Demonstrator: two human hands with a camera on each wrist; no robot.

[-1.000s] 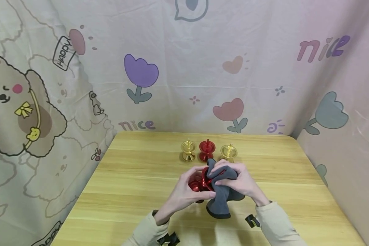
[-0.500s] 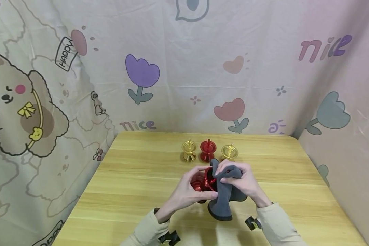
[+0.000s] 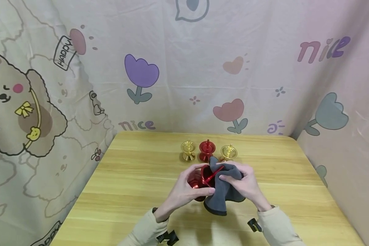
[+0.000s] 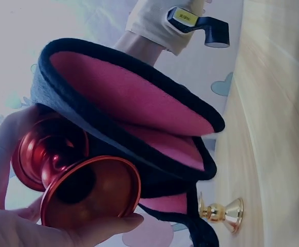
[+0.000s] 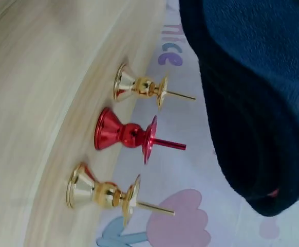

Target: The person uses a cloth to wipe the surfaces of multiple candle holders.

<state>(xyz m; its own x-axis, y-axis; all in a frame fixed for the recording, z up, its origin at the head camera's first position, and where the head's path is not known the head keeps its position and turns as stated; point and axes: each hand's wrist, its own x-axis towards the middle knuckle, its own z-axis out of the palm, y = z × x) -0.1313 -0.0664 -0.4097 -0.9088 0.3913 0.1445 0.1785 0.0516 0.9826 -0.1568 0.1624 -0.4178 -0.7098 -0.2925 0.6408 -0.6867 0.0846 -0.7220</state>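
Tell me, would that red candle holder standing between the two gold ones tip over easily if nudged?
Probably fairly easily: the red candle holder stands tall on a narrow waist with a wide dish and spike up top. Its flared base should help a little. Its glossy, metal-looking surface may feel slippery, and once down its round shape would likely roll on the table.

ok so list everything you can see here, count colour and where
gold candle holders: 2, gold, upright at the back of the table, one at each end of the row
red candle holder in the row: 1, red, upright between the gold ones
held red candle holder: 1, red, tilted, above the table's middle
cloth: 1, grey outside, pink inside, against the held holder
table: 1, light wood
backdrop sheet: 1, pale cartoon print, behind and beside the table
left hand: grips the held red candle holder
right hand: pinches the cloth
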